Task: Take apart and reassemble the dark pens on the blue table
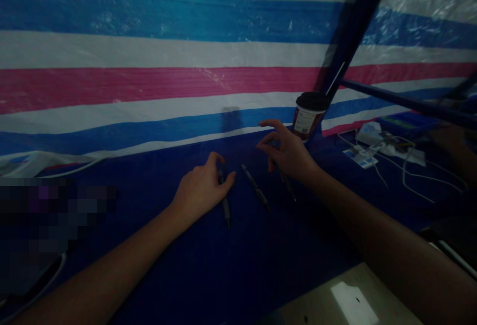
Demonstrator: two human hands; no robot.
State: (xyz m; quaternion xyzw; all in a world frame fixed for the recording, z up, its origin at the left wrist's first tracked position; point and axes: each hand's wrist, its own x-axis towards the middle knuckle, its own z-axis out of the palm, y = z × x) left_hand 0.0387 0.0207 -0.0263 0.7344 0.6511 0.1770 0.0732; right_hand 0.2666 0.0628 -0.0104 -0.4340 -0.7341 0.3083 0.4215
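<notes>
My left hand [203,188] rests curled on the dark blue table cover [179,270], its fingertips over the upper end of a dark pen [225,203]. A second dark pen [255,187] lies alone between my hands, slanting. My right hand [286,156] hovers with thumb and fingers spread around a third dark pen [288,188]. The hand hides that pen's middle, so no firm grip shows. Behind my right hand stands a paper cup [307,121] with a black lid.
A striped blue, white and pink tarp wall [149,51] rises behind the table, with a dark frame pole [354,22] at right. White cables and papers [383,151] and a blue box [408,123] lie at right. A pale floor [346,300] shows at the bottom.
</notes>
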